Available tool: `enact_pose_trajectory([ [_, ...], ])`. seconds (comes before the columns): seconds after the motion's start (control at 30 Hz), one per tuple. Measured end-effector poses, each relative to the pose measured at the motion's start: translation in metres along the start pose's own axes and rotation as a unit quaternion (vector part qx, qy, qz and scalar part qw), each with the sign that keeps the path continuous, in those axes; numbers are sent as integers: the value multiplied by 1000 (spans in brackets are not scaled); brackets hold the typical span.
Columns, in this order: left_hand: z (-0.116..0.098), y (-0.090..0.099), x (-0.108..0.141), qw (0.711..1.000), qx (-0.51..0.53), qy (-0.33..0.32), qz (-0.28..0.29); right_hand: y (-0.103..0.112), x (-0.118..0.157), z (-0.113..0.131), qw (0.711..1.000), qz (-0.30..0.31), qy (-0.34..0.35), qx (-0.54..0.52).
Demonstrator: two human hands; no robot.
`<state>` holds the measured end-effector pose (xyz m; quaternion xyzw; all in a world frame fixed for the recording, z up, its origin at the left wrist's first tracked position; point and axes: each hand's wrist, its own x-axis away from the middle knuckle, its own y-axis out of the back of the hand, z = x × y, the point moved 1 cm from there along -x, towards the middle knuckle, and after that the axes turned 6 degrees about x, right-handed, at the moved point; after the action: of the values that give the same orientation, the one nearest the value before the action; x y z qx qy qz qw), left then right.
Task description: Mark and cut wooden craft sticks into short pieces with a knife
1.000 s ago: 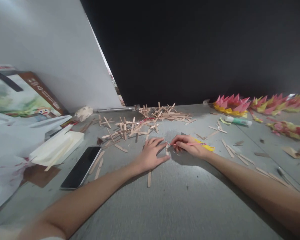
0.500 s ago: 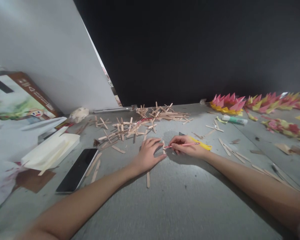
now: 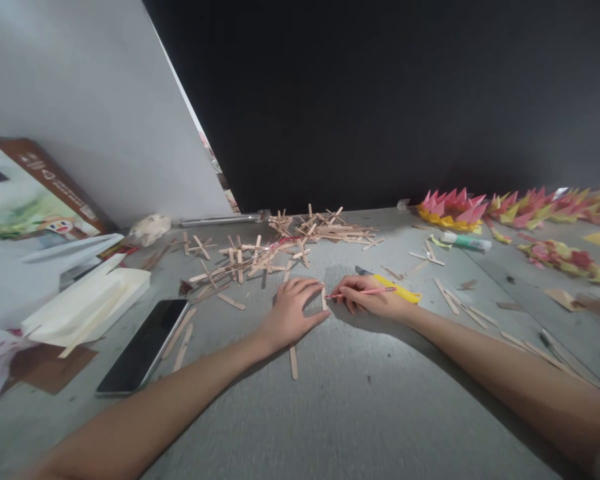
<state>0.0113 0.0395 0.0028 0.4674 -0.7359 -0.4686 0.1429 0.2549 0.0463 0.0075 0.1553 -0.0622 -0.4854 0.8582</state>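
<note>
while left hand (image 3: 290,312) arches, gripping wooden stick (image 3: 324,299), right hand (image 3: 364,301) pinches pink pencil (image 3: 380,291) near tip

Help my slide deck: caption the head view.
Left hand spans a wooden craft stick as the right hand points a pink pencil at it.

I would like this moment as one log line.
left hand: steadies craft stick | right hand: holds pink pencil, tip at stick | behind right hand: yellow utility knife
</note>
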Motion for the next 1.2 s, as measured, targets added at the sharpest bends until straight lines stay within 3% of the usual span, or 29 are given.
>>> enact_pose_trajectory([
  [0.37,-2,2,1,1000,-21,-7,15,-1,-1,-2,999,10,-19,38],
  [1.2,6,-2,3,999,-20,-32,4,0,-7,-11,999,24,-33,22],
])
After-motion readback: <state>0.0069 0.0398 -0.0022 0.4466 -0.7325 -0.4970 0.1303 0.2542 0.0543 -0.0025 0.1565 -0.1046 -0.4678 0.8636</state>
